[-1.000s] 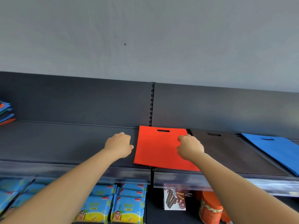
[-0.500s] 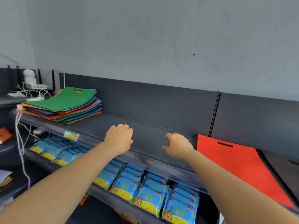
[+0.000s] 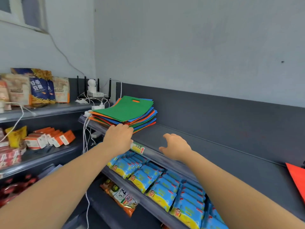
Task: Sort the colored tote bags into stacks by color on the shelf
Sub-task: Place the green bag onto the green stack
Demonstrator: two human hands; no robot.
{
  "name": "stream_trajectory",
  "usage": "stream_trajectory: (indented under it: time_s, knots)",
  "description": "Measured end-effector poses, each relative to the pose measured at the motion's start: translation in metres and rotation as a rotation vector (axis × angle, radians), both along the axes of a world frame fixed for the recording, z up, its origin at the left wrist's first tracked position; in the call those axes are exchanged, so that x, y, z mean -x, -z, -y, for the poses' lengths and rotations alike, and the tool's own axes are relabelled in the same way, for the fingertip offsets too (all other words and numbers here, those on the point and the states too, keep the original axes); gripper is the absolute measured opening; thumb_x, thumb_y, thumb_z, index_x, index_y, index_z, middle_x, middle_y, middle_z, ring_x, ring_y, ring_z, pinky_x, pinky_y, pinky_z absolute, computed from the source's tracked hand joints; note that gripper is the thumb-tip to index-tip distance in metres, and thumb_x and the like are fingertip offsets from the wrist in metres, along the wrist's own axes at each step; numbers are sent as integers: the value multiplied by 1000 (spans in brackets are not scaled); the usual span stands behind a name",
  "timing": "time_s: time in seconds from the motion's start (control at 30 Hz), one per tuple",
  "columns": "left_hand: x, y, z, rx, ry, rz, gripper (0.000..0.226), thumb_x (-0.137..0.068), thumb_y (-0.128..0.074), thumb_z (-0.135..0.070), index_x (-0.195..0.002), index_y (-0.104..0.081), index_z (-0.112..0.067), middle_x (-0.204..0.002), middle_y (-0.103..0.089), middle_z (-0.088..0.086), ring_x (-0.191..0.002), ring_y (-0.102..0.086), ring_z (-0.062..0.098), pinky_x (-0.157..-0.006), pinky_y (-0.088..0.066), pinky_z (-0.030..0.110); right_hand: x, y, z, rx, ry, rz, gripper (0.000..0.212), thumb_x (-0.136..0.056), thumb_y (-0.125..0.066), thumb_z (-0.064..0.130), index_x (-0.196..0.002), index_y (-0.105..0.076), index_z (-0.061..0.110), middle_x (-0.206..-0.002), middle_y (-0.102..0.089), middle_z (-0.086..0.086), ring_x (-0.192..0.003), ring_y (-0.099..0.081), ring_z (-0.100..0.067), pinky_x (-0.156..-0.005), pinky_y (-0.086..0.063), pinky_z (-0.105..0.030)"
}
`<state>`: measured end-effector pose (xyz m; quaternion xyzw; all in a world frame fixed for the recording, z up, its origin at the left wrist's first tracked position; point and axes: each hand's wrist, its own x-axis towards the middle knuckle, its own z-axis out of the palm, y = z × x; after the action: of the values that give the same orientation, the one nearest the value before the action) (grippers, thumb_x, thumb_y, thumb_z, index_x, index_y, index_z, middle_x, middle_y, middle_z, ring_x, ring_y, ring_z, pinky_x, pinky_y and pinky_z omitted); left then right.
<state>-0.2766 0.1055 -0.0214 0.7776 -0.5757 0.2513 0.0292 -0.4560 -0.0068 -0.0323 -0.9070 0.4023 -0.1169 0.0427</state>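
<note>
A mixed stack of tote bags (image 3: pixel 130 113) in green, blue, orange and red lies on the dark grey shelf (image 3: pixel 214 154), with a green bag on top. My left hand (image 3: pixel 118 138) reaches the stack's near corner, its fingertips at the lower bags' edges; whether it holds any bag is unclear. My right hand (image 3: pixel 175 147) hovers over the shelf to the right of the stack, fingers loosely spread, holding nothing. A corner of a red tote bag (image 3: pixel 297 177) shows at the far right edge of the shelf.
Blue snack packets (image 3: pixel 161 180) fill the shelf below. A router and white cables (image 3: pixel 95 96) sit behind the stack at the corner. Snack bags (image 3: pixel 34 88) and orange boxes (image 3: pixel 51 138) stand on the left shelving.
My view has swung left, away from the red bag toward the mixed stack. Both hands have moved left; the left hand now reaches the stack's near corner.
</note>
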Motion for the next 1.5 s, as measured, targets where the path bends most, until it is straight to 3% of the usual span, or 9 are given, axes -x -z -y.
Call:
stream_trajectory:
  time_s: [0.1, 0.57, 0.67, 0.77, 1.03, 1.2, 1.37, 1.43, 1.5]
  knots:
    - [-48, -1, -5, 5, -28, -28, 38, -96, -51, -38, -124, -52, -13, -117, -58, 4, -112, -53, 25, -91, -45, 39, -51, -2, -5, 13, -41, -5, 54, -94, -53, 41, -137, -42, 11, -135, -48, -11, -125, -45, -29, -100, -44, -43]
    - [-189, 11, 25, -5, -70, -97, 41, -96, -47, -42, -126, -53, -15, -120, -57, 2, -114, -51, 22, -91, -43, 39, -202, -6, 27, 29, -127, 17, 51, -95, -50, 47, -128, -51, 8, -128, -53, -12, -119, -49, -30, -95, -46, -44]
    - [-215, 10, 43, 23, -80, -97, 36, -95, -48, -43, -117, -57, -17, -117, -59, 1, -111, -54, 22, -88, -45, 38, -231, -8, 47, 36, -128, 51, 48, -94, -50, 48, -117, -57, 6, -117, -58, -12, -108, -55, -32, -90, -49, -44]
    - [-239, 6, 61, 45, -90, -97, 31, -93, -50, -42, -108, -60, -18, -109, -62, 1, -105, -57, 23, -83, -48, 37, -258, -14, 67, 62, -131, 70, 53, -94, -49, 49, -125, -55, 6, -126, -57, -12, -117, -52, -31, -95, -47, -43]
    - [-280, 1, 101, 0, -120, -79, 18, -98, -44, -26, -97, -57, -14, -105, -61, 3, -97, -57, 25, -70, -34, 32, -319, -17, 104, 68, -137, 18, 57, -92, -50, 53, -126, -56, 8, -127, -59, -11, -116, -55, -31, -94, -49, -42]
    - [-311, 9, 121, 2, -95, -184, 11, -93, -45, -11, -94, -56, -11, -95, -63, 5, -88, -60, 25, -66, -35, 30, -343, -12, 117, 93, -125, -31, 48, -84, -55, 60, -86, -56, 12, -88, -61, -5, -86, -59, -29, -68, -47, -32]
    - [-336, 7, 140, 3, -52, -217, 25, -95, -46, -20, -116, -58, -13, -110, -60, 7, -101, -60, 28, -80, -49, 38, -353, -23, 115, 151, -93, -96, 51, -82, -56, 60, -61, -40, 16, -63, -45, 1, -69, -51, -26, -56, -38, -27]
    - [-342, 3, 144, 3, -41, -223, 29, -96, -47, -26, -122, -56, -16, -112, -57, 6, -104, -58, 29, -83, -48, 39, -355, -28, 114, 182, -96, -96, 45, -85, -52, 53, -64, -46, 15, -70, -51, -2, -75, -54, -29, -60, -40, -28]
    - [-347, 0, 146, 17, -12, -218, 33, -96, -48, -33, -126, -56, -22, -113, -54, 5, -108, -54, 27, -86, -45, 39, -354, -29, 114, 239, -116, -93, 41, -88, -47, 51, -88, -62, 13, -90, -62, -7, -89, -60, -32, -68, -45, -31]
